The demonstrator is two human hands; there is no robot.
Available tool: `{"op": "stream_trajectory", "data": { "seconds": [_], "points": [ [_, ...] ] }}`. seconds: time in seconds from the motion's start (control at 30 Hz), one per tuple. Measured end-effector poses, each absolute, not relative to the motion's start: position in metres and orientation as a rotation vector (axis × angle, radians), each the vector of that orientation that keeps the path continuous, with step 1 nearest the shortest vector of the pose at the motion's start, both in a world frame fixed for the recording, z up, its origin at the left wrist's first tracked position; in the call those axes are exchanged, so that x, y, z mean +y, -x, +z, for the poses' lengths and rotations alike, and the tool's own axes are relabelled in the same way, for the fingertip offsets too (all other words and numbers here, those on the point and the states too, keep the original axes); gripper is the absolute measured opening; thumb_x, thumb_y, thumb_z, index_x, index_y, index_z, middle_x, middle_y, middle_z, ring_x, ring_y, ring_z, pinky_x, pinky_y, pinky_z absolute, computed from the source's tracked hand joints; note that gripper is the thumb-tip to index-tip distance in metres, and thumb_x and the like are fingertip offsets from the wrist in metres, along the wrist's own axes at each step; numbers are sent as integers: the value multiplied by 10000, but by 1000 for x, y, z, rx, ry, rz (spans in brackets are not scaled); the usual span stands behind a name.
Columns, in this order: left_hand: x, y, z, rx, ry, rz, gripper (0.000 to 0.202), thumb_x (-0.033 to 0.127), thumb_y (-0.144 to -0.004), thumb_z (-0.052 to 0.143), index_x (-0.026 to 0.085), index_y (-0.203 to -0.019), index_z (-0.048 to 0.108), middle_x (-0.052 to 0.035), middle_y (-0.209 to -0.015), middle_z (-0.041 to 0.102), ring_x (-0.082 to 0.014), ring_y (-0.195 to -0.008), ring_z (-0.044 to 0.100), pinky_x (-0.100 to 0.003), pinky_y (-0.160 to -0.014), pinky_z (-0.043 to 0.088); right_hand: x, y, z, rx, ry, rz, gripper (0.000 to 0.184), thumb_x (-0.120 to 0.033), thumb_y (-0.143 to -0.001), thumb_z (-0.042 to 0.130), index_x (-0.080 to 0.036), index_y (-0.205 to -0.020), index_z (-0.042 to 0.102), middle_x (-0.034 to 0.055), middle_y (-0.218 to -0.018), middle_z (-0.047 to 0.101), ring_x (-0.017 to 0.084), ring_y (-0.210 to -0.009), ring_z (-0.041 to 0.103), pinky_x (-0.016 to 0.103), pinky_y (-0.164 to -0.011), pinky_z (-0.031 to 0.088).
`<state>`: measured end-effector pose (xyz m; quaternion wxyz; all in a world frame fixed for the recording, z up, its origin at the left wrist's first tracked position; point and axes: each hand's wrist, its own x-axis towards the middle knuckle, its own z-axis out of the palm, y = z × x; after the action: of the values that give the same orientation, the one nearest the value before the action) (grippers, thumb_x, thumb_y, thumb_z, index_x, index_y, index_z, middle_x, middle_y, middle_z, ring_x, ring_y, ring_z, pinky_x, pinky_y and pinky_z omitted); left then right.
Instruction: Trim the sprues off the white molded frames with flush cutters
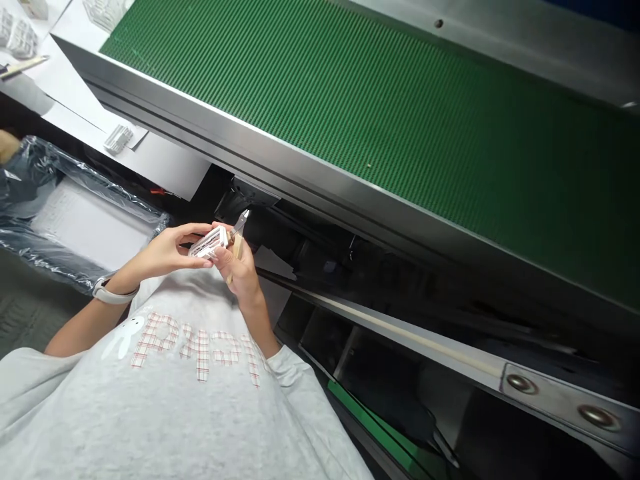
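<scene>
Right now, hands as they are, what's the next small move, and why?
Probably steady the white slotted plastic part with the left hand and turn the plier-like tool in the right hand toward it: the part is already held between the hands, but the tool's metal tip points away from it.

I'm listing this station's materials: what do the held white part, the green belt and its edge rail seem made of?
White part: probably moulded plastic, going by its even white and thin bars. Green belt: likely rubber or PVC, fairly matt and finely ribbed. Edge rail: looks like aluminium, silvery-grey with a satin sheen.
</scene>
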<state>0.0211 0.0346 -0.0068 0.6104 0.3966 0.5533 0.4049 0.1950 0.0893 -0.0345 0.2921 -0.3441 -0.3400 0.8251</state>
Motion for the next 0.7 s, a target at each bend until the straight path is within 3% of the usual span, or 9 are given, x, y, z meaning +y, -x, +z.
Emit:
{"op": "stream_trajectory", "data": {
  "seconds": [0.17,0.37,0.53,0.7],
  "points": [
    [35,1,-9,1325,-908,890,623,456,-710,891,156,-1228,718,-134,-1246,730,-314,-1133,697,-412,-935,601,94,-172,-42,-886,945,2241,654,-538,-628,926,-276,-1158,646,-19,-952,667,145,-779,619,289,-724,541],
    [38,9,-21,1349,-833,925,650,473,-668,913,168,-1214,736,-121,-1252,745,-329,-1163,699,-461,-1051,559,105,-162,-50,-932,1022,2312,694,-510,-574,950,-275,-1142,627,-28,-920,662,142,-750,601,285,-674,511],
    [43,8,-32,1413,-795,906,723,542,-624,898,157,-1215,734,-130,-1247,748,-339,-1181,698,-449,-1037,570,117,-154,-57,-989,1040,2352,705,-491,-566,945,-266,-1146,614,-31,-906,651,133,-732,583,276,-627,475],
    [49,40,-58,1664,-783,833,783,641,-575,870,167,-1187,755,-113,-1220,761,-334,-1127,708,-435,-1012,563,124,-139,-69,-1045,1135,2278,673,-438,-599,906,-267,-1161,577,-95,-720,547,93,-578,489,265,-548,391]
  ]
}}
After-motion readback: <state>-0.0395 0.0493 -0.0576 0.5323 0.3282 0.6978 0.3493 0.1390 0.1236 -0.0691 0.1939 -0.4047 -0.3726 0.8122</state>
